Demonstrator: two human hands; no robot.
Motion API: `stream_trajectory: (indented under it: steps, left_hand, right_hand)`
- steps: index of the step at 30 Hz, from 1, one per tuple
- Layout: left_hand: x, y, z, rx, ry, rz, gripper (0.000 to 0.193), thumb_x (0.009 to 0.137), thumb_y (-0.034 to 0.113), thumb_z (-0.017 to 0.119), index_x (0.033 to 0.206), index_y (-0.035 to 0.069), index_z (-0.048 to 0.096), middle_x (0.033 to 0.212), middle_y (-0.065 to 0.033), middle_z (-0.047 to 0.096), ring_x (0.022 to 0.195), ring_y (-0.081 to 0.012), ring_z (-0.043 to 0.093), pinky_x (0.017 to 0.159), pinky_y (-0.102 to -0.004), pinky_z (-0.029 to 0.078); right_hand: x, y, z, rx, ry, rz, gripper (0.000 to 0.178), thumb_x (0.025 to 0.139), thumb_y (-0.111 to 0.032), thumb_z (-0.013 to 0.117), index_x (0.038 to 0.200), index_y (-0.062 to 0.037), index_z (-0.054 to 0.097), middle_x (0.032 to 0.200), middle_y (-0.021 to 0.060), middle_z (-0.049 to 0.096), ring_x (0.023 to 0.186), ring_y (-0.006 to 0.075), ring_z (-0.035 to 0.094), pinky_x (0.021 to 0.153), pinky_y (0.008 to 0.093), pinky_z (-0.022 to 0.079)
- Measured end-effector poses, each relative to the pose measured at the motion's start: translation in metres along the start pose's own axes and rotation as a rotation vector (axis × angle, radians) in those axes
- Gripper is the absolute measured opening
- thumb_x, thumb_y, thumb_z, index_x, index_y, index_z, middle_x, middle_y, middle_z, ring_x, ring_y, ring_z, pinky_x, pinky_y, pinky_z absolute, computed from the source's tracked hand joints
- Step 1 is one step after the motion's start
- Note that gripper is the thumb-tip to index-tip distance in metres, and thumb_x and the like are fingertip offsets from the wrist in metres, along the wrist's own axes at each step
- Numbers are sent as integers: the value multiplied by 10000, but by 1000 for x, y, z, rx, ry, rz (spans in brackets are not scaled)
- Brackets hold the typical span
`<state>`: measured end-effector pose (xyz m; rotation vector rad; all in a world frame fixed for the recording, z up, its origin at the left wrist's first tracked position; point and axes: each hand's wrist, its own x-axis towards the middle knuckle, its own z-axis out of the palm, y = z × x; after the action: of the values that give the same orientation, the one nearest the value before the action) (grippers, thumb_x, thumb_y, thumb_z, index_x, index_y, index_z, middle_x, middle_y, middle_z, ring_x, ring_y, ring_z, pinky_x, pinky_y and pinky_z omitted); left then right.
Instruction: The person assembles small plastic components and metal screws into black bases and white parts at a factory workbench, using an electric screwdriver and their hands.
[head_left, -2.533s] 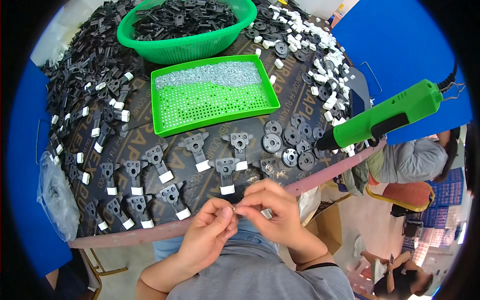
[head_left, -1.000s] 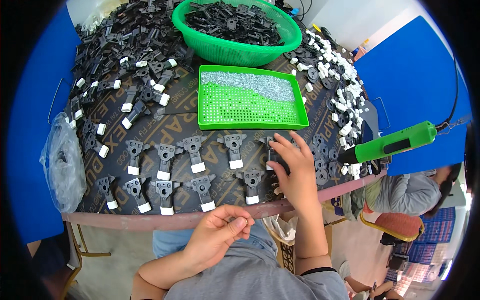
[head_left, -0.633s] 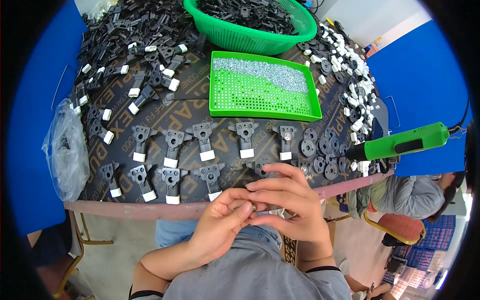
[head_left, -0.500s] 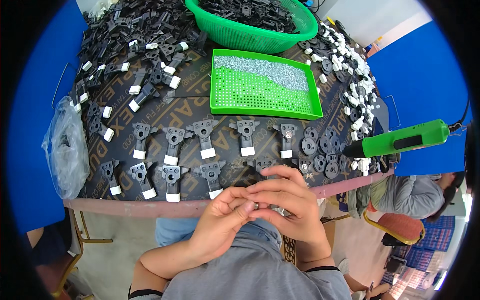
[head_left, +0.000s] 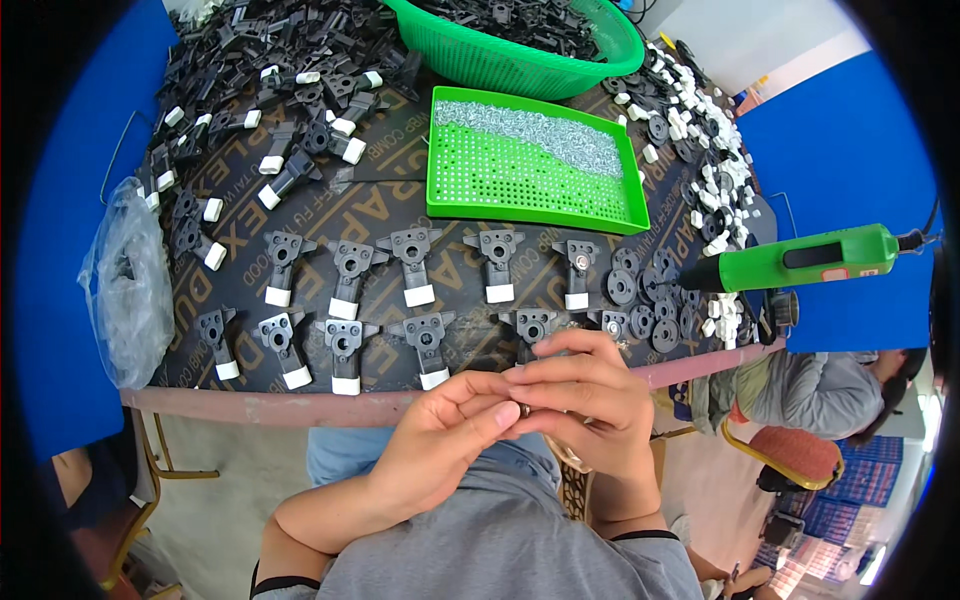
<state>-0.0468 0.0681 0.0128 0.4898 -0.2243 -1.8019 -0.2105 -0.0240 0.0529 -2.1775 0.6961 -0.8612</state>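
In front of my body, just off the table's near edge, both hands meet around a small dark metallic piece (head_left: pixel 524 410), too small to name. My left hand (head_left: pixel 445 430) pinches it between thumb and fingers. The curved fingers of my right hand (head_left: pixel 595 405) close on its other side and partly hide it. Past my fingertips lies a black plastic bracket (head_left: pixel 533 324), its lower end covered by my right hand. Other black brackets with white end caps, such as this bracket (head_left: pixel 411 250), lie in two rows. One bracket (head_left: pixel 579 262) on the right bears a shiny metal part.
A green perforated tray (head_left: pixel 500 200) holds small silvery fasteners. Behind it stands a green basket (head_left: pixel 490 62) of black parts. Black discs (head_left: pixel 622 286) lie near a green electric screwdriver (head_left: pixel 810 258). White caps pile up at right, a plastic bag (head_left: pixel 128 290) at left.
My hands have shifted slightly right, still pinching the small piece. The table's contents have moved a little in the picture as the view shifted.
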Motion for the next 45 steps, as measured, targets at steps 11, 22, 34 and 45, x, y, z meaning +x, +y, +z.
stream_trajectory:
  steps: [11,22,34,45]
  left_hand:
    - [-2,2,-2,3,59,-164,243,1035,135,511,1256,58,578,1276,-148,626,1008,-109,599,929,-279,501]
    - [-1,0,-3,15,51,-108,220,1032,132,516,1231,58,577,1266,-139,627,1074,-135,604,951,-295,493]
    - [-7,5,-8,116,71,-5,254,1001,58,551,1247,54,484,1159,-132,667,1101,-163,613,834,-287,454]
    - [-11,16,-12,-46,119,113,238,985,69,601,1200,20,511,1118,-132,700,974,-111,629,859,-247,480]
  right_hand:
    - [8,34,-7,-412,81,95,326,634,-56,824,954,-82,766,1084,36,709,1081,282,582,904,386,493]
    - [12,0,-15,-63,-57,54,411,601,-148,862,991,-74,757,1089,42,711,1077,274,579,894,384,485]
    - [21,-8,0,54,-173,108,309,613,-72,853,908,-75,762,1056,54,723,1039,282,592,887,387,487]
    - [40,-24,15,-146,-124,-48,337,577,-92,882,885,-86,745,1020,51,718,965,272,605,833,386,496]
